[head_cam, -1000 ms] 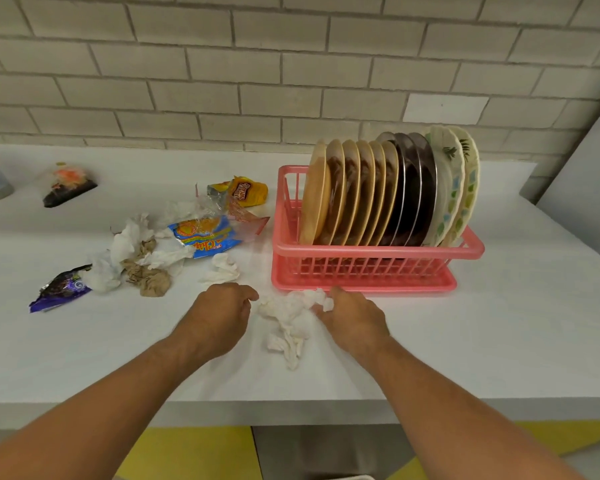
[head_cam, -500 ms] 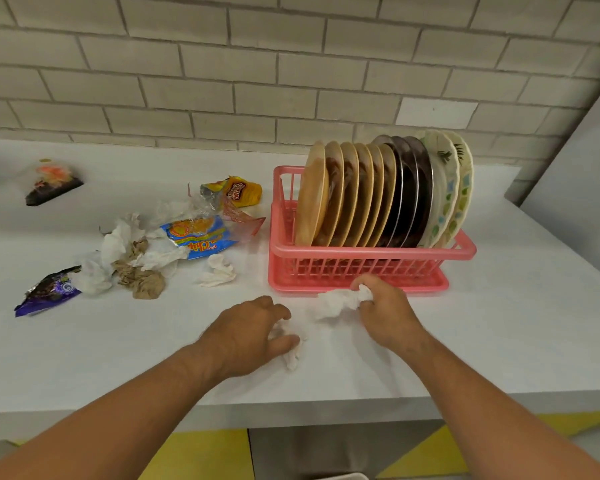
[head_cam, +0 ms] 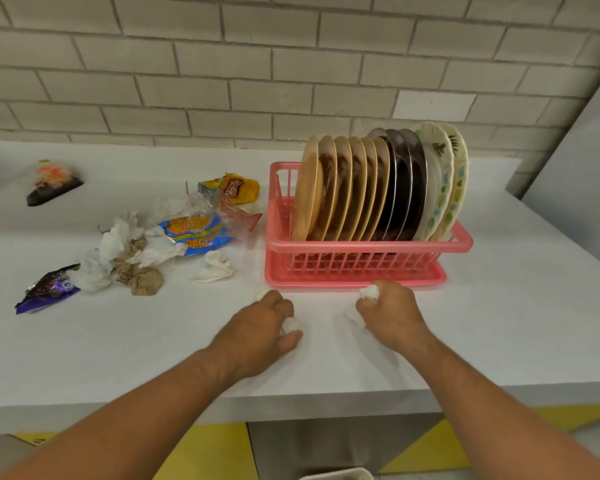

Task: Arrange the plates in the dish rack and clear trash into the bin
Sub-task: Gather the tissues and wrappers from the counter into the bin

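Loose tissue [head_cam: 369,292] in front of the dish rack [head_cam: 368,247] has been gathered since the last frame. Left hand [head_cam: 257,330] is clenched on one wad, right hand [head_cam: 388,313] on another at the rack's front edge. Plates [head_cam: 378,188] stand upright in the rack.

Note: tuck in the trailing scrap [head_cam: 352,315] before lifting.

White bench [head_cam: 499,306]; wrapper pile [head_cam: 146,251] left of the rack; brick wall [head_cam: 222,64] behind it.
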